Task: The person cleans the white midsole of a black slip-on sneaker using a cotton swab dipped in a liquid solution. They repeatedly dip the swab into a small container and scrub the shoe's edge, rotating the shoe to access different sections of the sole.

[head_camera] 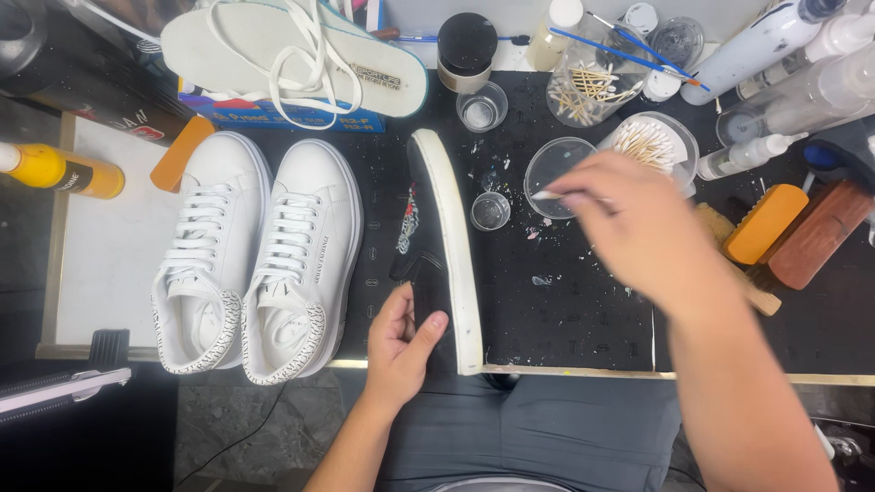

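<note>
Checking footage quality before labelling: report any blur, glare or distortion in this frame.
Head view: the right hand is motion-blurred over the clear dish; the left hand on the black shoe is sharp; the white sneakers are bright but keep detail; the bottles at the top right lean, suggesting wide-angle distortion.

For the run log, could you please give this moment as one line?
left hand: holds black shoe on edge | right hand: swab at clear cup | white sneakers: beside
</note>
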